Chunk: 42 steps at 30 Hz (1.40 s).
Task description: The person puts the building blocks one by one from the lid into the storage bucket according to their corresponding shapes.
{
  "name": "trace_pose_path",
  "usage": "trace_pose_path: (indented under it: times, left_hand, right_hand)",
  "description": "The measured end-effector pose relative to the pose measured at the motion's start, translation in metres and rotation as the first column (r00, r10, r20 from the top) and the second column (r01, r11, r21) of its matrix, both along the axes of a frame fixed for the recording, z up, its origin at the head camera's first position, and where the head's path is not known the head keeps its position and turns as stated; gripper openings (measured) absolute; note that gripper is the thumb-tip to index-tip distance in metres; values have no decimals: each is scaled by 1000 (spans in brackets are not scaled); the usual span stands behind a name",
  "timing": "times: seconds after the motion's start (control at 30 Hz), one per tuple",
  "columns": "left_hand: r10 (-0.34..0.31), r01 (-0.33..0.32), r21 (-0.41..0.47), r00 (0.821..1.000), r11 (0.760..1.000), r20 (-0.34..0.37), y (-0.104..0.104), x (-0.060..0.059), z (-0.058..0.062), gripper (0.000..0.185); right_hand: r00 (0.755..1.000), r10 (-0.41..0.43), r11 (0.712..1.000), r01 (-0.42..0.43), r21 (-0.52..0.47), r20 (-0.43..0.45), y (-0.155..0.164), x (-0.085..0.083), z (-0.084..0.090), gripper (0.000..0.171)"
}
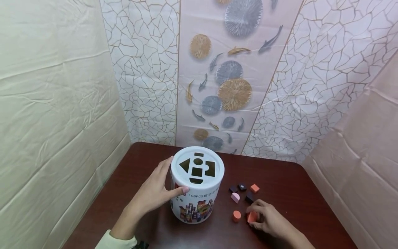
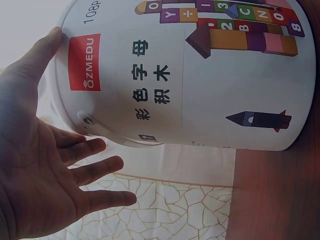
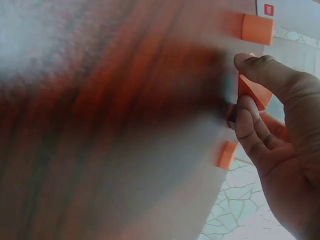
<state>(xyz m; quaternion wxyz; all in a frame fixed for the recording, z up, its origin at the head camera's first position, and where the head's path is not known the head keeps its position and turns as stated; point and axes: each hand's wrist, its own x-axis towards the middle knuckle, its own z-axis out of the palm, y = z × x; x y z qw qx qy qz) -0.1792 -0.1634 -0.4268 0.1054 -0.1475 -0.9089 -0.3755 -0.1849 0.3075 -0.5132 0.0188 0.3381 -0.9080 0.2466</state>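
The white tub (image 1: 197, 188) stands on the dark red tabletop (image 1: 289, 180) nearer the left edge than the right, its lid (image 1: 197, 166) cut with shaped holes: a triangle, a circle, squares, a half-round. The left hand (image 1: 154, 190) lies against the tub's left wall, fingers straight and spread, thumb across the front, bracing rather than gripping; the wrist view shows the palm barely apart from the side. The right hand (image 1: 268, 218) is down near the front right of the tabletop, fingertips curled round an orange block (image 1: 252, 217), pinching it by its edges. Just beside it lie an orange cylinder (image 1: 237, 215), a pink block (image 1: 235, 197), two dark blocks (image 1: 242, 187) and another orange block (image 1: 255, 188). To my eye the thing to get right is reading the block's outline before lifting, turning it in the fingertips to match a hole, and keeping the left hand firm so the tub does not slide.
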Motion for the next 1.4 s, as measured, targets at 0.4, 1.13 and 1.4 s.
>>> trace_pose_path:
  times: [0.4, 1.13, 1.4]
  left_hand:
    - [4, -4, 0, 1000, 1000, -6, 0, 2, -1, 124]
    - [0, 0, -8, 1000, 1000, -23, -1, 4, 2, 124]
    - [-3, 3, -6, 1000, 1000, -21, 0, 2, 2, 123]
  right_hand:
    - [984, -104, 994, 109, 27, -145, -4, -1, 18, 54]
    - [934, -72, 994, 37, -106, -350, -15, 2, 60, 54]
    - [916, -53, 990, -3, -138, -398, -20, 2, 84, 55]
